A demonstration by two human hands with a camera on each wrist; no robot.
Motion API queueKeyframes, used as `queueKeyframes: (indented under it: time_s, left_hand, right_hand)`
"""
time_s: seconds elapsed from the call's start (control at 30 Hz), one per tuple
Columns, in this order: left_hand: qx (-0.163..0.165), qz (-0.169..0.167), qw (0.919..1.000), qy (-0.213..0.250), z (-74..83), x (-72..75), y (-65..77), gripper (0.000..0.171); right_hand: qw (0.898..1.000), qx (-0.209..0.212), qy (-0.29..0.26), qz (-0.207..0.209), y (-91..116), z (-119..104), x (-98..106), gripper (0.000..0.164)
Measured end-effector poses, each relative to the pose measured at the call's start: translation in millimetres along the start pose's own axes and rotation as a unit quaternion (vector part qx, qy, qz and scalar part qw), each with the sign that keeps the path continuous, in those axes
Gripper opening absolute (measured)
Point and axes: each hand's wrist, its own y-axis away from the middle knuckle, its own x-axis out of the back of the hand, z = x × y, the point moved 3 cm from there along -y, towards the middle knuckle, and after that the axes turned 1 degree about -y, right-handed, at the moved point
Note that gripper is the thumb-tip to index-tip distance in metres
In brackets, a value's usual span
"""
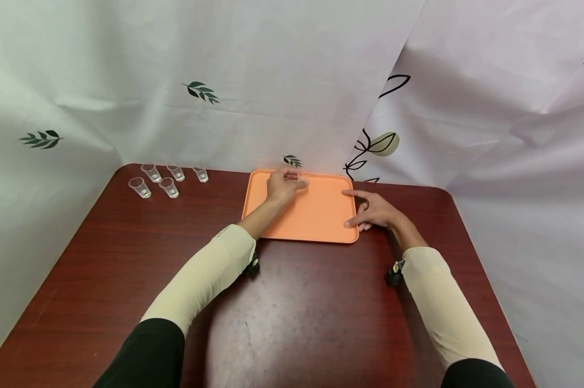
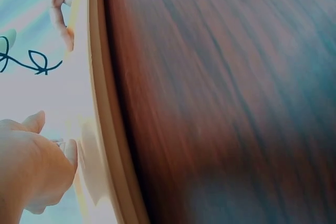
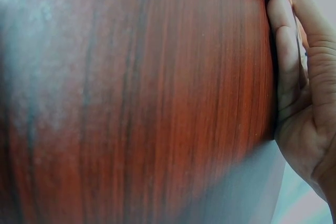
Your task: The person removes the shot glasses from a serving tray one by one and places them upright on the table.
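Note:
An orange tray lies flat at the back of the table. Over its upper middle, my left hand holds a small clear cup between thumb and fingers; the fingers partly hide the cup. Whether the cup touches the tray I cannot tell. My right hand grips the tray's right edge, thumb over the rim near the front corner and forefinger stretched along the side. In the right wrist view its lower fingers lie against the outside of the rim. To the left stand several clear cups.
The dark reddish wooden table stretches in front of the tray. A pale cloth with leaf prints hangs right behind the table's back edge and along both sides.

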Motion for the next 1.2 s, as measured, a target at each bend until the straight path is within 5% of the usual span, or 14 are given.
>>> queueKeyframes:
  time_s: [0.57, 0.83, 1.2]
  left_hand:
    - [-0.008, -0.027, 0.9996, -0.005, 19.2, 41.7, 24.5, 0.039]
    - [0.000, -0.014, 0.9999, -0.006, 24.2, 66.9, 28.7, 0.042]
    - [-0.004, 0.016, 0.9986, 0.050, 19.4, 99.6, 31.9, 0.042]
  right_hand:
    - [1.000, 0.004, 0.010, 0.000, 2, -3, -1, 0.104]
    - [1.000, 0.004, 0.004, -0.003, -1, 0, 0, 0.104]
    - [1.000, 0.002, 0.008, 0.002, 2, -2, 0, 0.103]
